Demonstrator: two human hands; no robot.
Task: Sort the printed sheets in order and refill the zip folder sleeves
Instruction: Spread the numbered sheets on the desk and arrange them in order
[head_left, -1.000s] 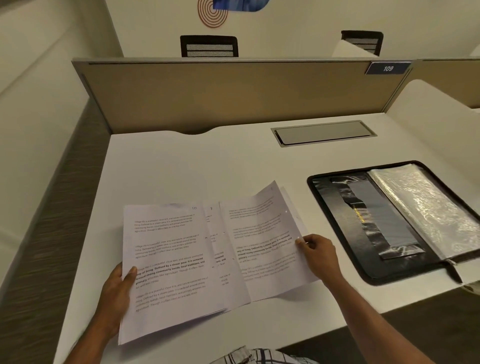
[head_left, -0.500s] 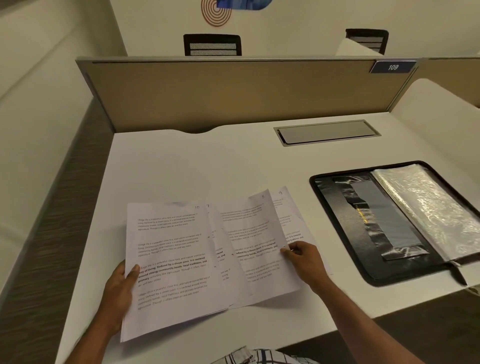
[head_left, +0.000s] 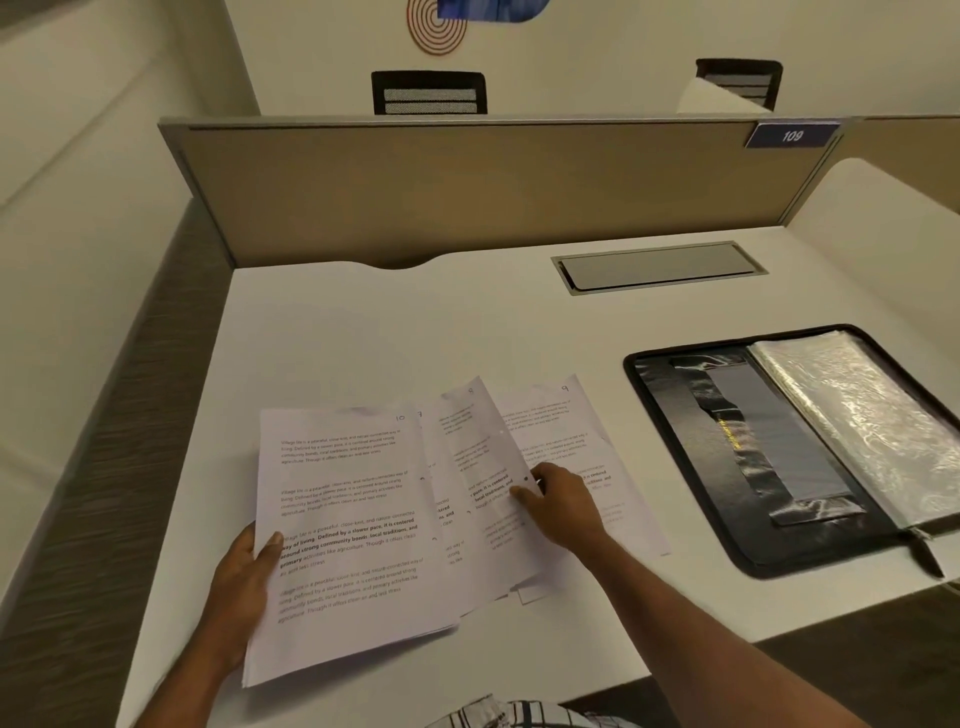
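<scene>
At the near edge of the white desk (head_left: 415, 322), about 6 o'clock, a scrap of checked cloth (head_left: 519, 717) shows. Just beyond it, at 7 o'clock, the left hand (head_left: 244, 582) grips the left edge of a stack of printed sheets (head_left: 353, 519), thumb on top and fingers underneath. The pages lie with their long axis running from 6 to 12 and their heads away from the person. The top one bears a handwritten "10" in its far right corner and printed paragraphs beginning "Village life is a peaceful, close-knit…", with bold words "Defined by a slower pace, it is centered around strong community bonds". Toward 5 o'clock the right hand (head_left: 558, 506) pinches the right edge of a fanned sheet between thumb and curled fingers, so it bows up. A loose page marked "9" lies flat beneath it, and a "7" peeps out between the sheets. At 3 o'clock, well apart from the papers, a black zip folder (head_left: 696, 467) lies open, its long axis from 5 to 11, with clear plastic sleeves (head_left: 872, 421) on its right half. At 1 o'clock a grey cable hatch (head_left: 657, 266) is set into the desk. Behind it stands a tan partition (head_left: 467, 192) with a blue plate (head_left: 792, 136) reading "109". Two black chairs (head_left: 428, 93) rise beyond it, under a red spiral (head_left: 435, 28) on the wall.
</scene>
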